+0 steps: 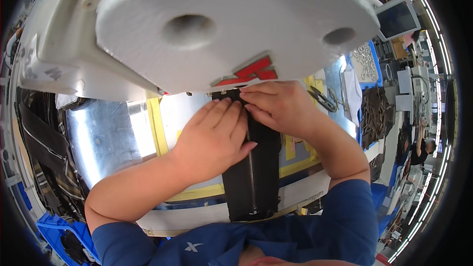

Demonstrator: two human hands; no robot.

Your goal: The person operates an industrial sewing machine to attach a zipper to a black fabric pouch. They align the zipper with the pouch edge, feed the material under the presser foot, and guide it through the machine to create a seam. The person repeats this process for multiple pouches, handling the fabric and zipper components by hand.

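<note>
Yellow-taped worktable (197,193) underlies the machine head (236,24); from it the zippered strip (266,167) runs lengthwise toward you, beneath your flattened left hand (209,138); your right hand (281,106), nearer the head, curls, any pinch unclear.

There are two bare hands (212,135), two visible zippers (251,167), two holes (189,29) in one white machine (286,15), and one monitor (398,19).

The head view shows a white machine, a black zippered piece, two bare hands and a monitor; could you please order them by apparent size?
1. White machine
2. Black zippered piece
3. Left hand and right hand, too alike to rank
4. Monitor
</note>
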